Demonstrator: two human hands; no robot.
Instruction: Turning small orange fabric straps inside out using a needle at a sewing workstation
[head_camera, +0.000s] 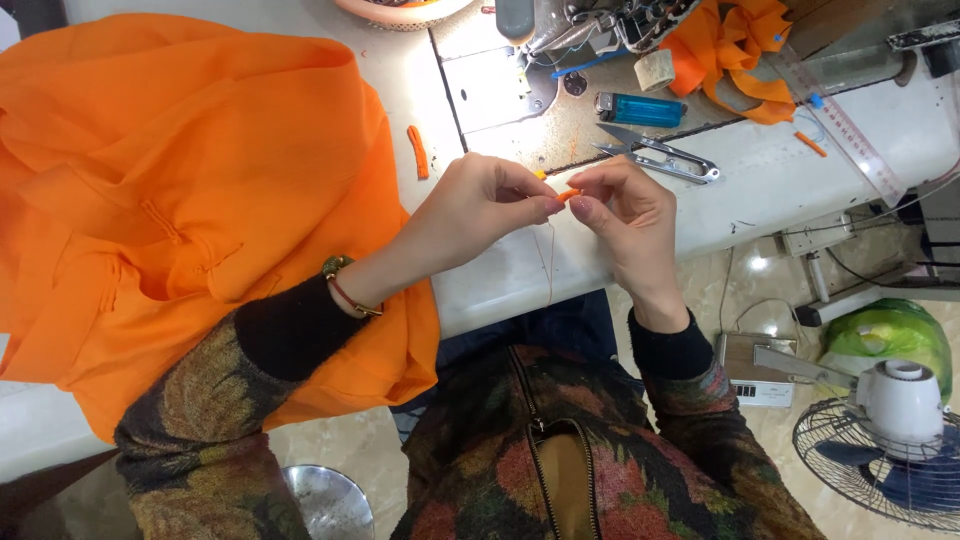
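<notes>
Nearest you, your patterned sleeves and zipped jacket (545, 450) fill the lower middle of the view, with pale tiled floor (760, 290) showing to either side. A round metal stool top (325, 500) sits at the bottom edge on your left, and a white floor fan (885, 430) with a green bag (890, 335) behind it stands low on your right.

Just above the table's near edge, your two hands meet. Your left hand (480, 215) is closed, thumb and forefinger pinching one end of a small orange fabric piece (566, 195). Your right hand (625, 215) is pinched on the other end, its remaining fingers curled. A thin thread (549, 260) hangs from the piece down past the table edge. The piece is held in the air over the white table (760, 180), touching nothing else.

To your left, a large orange garment (170, 200) covers most of that side and droops over the near edge, leaving little bare surface there. A small orange strip (418, 152) lies between it and your hands.

Beyond your hands, thread snips (660, 155) lie close to your right fingers, then a blue lighter (640, 108). A clear ruler (835, 125) runs slantwise toward the right edge. Farthest off, the sewing machine (580, 25) and a tangle of orange fabric tape (735, 50) crowd the top.
</notes>
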